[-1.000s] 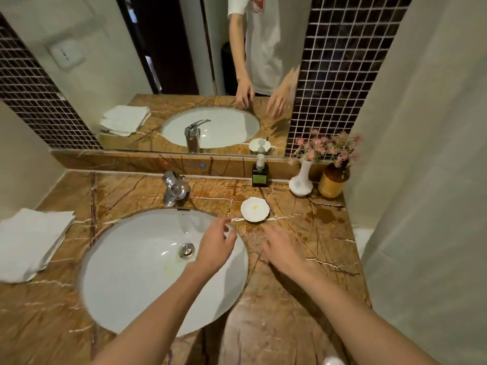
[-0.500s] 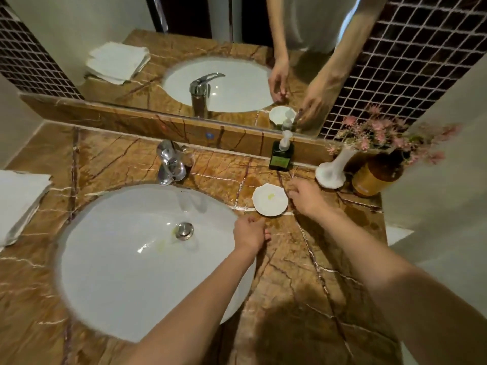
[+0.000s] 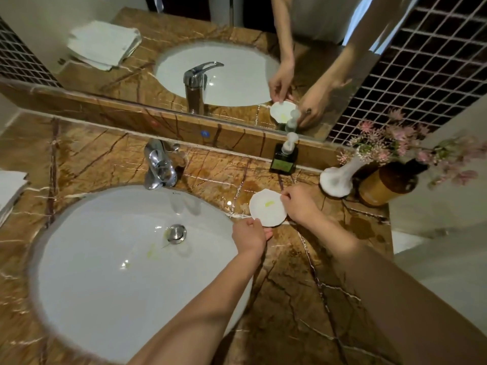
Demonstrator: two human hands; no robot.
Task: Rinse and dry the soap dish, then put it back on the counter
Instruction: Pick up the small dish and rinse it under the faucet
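Beside the white oval sink (image 3: 105, 272), on brown marble counter (image 3: 303, 299): small white scallop-edged ceramic soap dish (image 3: 267, 210) w/ yellow residue, pinched by right hand (image 3: 299, 205) at far-right rim, left hand (image 3: 249, 237) at near rim; basin lies left.

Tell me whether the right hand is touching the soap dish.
Touching. The head view shows the right hand with its fingertips closed on the right rim of the soap dish, with no gap visible between them.
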